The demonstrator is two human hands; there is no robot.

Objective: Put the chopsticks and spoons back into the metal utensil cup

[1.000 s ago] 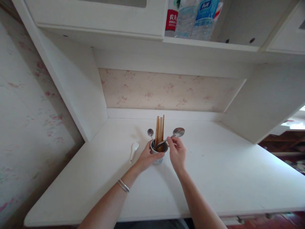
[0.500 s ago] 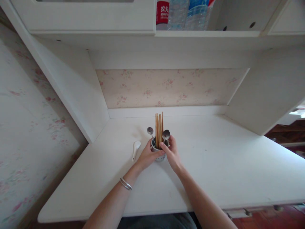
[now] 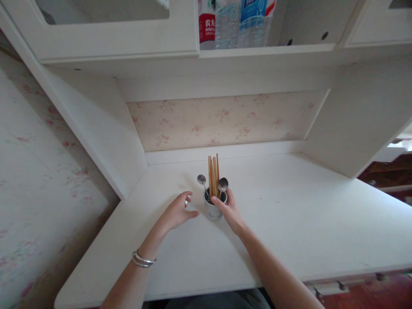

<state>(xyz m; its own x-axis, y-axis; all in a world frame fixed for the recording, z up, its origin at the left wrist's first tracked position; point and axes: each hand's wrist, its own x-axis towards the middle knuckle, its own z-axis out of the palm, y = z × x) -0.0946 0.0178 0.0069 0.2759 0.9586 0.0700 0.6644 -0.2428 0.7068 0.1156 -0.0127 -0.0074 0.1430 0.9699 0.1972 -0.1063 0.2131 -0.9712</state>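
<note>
A white utensil holder (image 3: 213,211) with small dark holes stands upright on the white desk. Several wooden chopsticks (image 3: 213,176) rise from it, with one metal spoon (image 3: 201,179) leaning left and another metal spoon (image 3: 222,185) leaning right. My right hand (image 3: 229,209) grips the holder's right side, thumb at the rim, fingers partly hidden behind. To the left, my left hand (image 3: 179,211) is apart from the holder, thumb and fingers spread. It covers the spot of the white ceramic spoon, of which only a small white bit shows between the fingers.
The white desk (image 3: 289,223) extends to both sides, with its front edge near my body. Above hangs a white cabinet (image 3: 122,43) whose open shelf holds several plastic bottles (image 3: 227,25). Side panels (image 3: 93,116) bound the desk left and right.
My left hand has let go of the holder and moved left over the white ceramic spoon, which it now mostly hides. My right hand stays on the holder. The view has tilted up slightly.
</note>
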